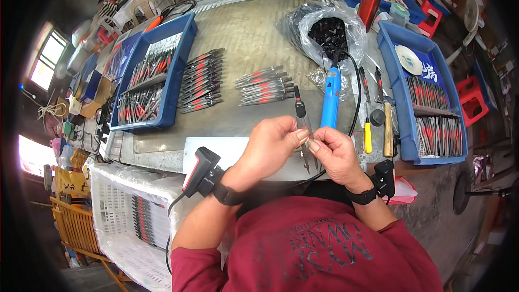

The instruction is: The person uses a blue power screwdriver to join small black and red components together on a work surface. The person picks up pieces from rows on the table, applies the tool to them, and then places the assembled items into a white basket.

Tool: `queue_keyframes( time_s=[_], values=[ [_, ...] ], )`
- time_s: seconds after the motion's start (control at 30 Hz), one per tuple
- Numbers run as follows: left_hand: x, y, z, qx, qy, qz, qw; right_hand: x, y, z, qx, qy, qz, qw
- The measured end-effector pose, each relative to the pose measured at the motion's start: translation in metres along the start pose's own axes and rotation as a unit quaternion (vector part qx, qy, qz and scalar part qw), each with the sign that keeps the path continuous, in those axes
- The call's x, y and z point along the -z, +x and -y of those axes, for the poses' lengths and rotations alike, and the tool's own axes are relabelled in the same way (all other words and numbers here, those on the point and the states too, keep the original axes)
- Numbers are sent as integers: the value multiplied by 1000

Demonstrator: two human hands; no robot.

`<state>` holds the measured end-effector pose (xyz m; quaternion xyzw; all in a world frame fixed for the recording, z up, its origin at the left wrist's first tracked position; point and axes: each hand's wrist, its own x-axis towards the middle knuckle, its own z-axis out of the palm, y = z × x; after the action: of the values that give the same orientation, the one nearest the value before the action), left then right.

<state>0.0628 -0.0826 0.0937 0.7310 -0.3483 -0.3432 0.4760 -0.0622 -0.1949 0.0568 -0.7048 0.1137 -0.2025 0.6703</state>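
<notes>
- The left hand (pixel 270 148) and the right hand (pixel 332 154) are meeting over the near edge of the grey table (pixel 243 38), fingers of both pinched together on a slim black-and-metal compass-like tool (pixel 303 130) standing nearly upright between them.
- Judging by the grip, an assembly or adjusting step on its hinge is going on; the next move is calling for a steady pinch while the legs are being set.
- Just beyond, a blue electric screwdriver (pixel 330 100) is lying on the table.
- Further out, a row of finished black-and-red tools (pixel 265 85) is lying mid-table.
- A blue plastic tray (pixel 178 59) is sitting by the left edge, another blue tray (pixel 400 103) by the right.
</notes>
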Motion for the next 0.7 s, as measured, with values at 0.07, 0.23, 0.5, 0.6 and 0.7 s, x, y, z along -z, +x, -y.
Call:
queue_keyframes(
  time_s=[0.07,0.23,0.5,0.6,0.7],
  values=[
    [2,-1,-2,-6,2,-3,1000,1,0,3,-12,-28,2,1000],
    [9,-5,-4,-17,26,-3,1000,7,0,7,10,-69,0,998],
    [13,-4,-6,0,-141,58,988,17,-1,12,-57,64,8,996],
    [16,-2,-6,20,-292,153,944,16,-2,14,-90,149,16,985],
    [16,0,-6,15,-339,231,912,12,-3,14,-104,232,26,967]
  ],
)
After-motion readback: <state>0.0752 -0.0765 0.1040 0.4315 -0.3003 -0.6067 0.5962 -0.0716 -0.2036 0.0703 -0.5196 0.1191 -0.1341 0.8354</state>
